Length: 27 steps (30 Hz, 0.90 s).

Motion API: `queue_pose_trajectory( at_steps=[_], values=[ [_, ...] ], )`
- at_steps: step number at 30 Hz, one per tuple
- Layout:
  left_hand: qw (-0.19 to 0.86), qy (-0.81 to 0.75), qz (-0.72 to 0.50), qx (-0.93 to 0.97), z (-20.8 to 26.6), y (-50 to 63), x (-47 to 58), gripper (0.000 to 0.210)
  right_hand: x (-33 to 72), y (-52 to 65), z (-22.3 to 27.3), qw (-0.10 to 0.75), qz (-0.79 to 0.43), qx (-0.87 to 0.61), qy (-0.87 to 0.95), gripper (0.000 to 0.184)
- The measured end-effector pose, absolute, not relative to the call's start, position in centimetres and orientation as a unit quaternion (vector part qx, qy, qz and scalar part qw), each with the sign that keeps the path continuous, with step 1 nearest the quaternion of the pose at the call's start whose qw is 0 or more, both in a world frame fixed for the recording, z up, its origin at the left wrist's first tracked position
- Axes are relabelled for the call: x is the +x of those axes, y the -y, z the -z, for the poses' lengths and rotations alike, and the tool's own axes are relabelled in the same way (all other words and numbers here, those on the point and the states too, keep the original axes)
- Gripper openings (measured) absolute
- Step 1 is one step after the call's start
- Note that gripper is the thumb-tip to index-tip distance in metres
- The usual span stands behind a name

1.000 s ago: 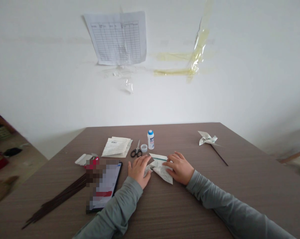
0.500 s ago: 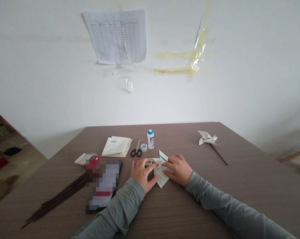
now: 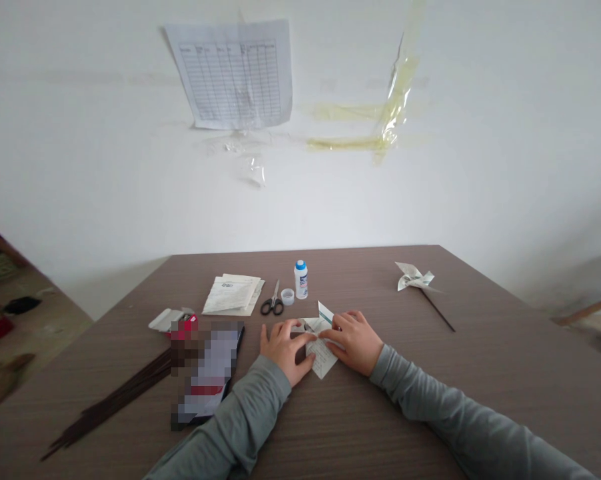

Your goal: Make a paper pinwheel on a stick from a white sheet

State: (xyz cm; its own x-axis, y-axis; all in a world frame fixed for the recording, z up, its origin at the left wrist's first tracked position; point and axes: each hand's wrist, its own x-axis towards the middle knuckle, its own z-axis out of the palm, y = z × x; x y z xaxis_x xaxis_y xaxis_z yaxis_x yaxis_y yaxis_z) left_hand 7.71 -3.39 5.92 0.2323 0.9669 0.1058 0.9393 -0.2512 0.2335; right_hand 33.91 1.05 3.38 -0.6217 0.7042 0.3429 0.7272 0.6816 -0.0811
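A printed paper pinwheel (image 3: pixel 323 363) lies on the table between my hands, one pointed blade sticking up at the back and one pointing toward me. My left hand (image 3: pixel 284 347) holds it from the left, its index fingertip near the middle and its thumb at the near left edge. From the right, my right hand (image 3: pixel 356 341) presses its fingertips on the folded paper at the middle. The fingers hide part of the centre, so I cannot tell what lies under them.
Behind my hands are scissors (image 3: pixel 272 305), a small cap (image 3: pixel 287 297) and a white glue bottle (image 3: pixel 301 281). Paper sheets (image 3: pixel 233 294), an opened red box (image 3: pixel 184 327), a phone (image 3: pixel 208 373) and dark sticks (image 3: pixel 113 402) lie left. Another pinwheel on a stick (image 3: pixel 414 277) lies right.
My right fingertips have shifted slightly left, closer to the pinwheel's middle and to my left index finger. The left hand has stayed nearly the same.
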Motion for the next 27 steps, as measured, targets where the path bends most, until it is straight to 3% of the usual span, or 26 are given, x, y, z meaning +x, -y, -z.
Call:
queue_pose_trajectory(
  at_steps=[15,21,27],
  values=[
    [0.087,-0.615,-0.104,0.777,-5.7,3.2,7.3,0.05,34.3,-1.4,-3.2,0.193,-0.001,-0.402,0.895,0.024],
    [0.085,-0.611,-0.107,0.78,-5.2,3.1,7.1,0.048,34.6,-1.6,-2.8,0.203,-0.023,-0.41,0.889,0.037],
    [0.079,-0.616,-0.105,0.777,-5.3,3.0,7.3,0.05,34.3,-1.2,-3.5,0.163,-0.039,-0.431,0.887,0.034]
  ],
)
